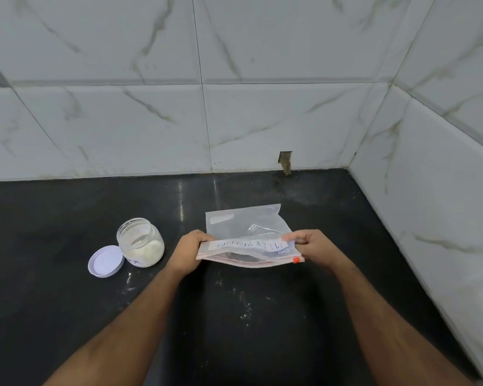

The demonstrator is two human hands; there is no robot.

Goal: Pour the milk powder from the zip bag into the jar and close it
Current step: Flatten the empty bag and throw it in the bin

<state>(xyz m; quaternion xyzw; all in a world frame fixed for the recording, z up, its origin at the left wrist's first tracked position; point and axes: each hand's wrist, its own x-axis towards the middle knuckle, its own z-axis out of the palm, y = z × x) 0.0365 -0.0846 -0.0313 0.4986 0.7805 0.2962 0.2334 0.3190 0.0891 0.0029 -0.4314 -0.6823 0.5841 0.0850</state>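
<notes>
A clear zip bag (pixel 246 227) with a handwritten "MILK POWDER" label lies flat on the black counter, its pink zip edge toward me and slightly parted. My left hand (pixel 188 250) pinches the bag's left zip corner. My right hand (pixel 311 246) pinches the right corner, beside the orange slider. The bag looks nearly flat, with little inside. Left of the bag stands a small clear jar (pixel 140 242), uncapped, holding white powder in its lower part. Its white lid (pixel 106 261) lies inside-up on the counter, touching the jar's left side.
The black counter (pixel 67 302) runs back to a marble-tiled wall and meets a second tiled wall (pixel 430 218) on the right. A small notch (pixel 285 161) is cut in the back tile's base. Specks of spilled powder (pixel 246 307) dot the counter in front of the bag.
</notes>
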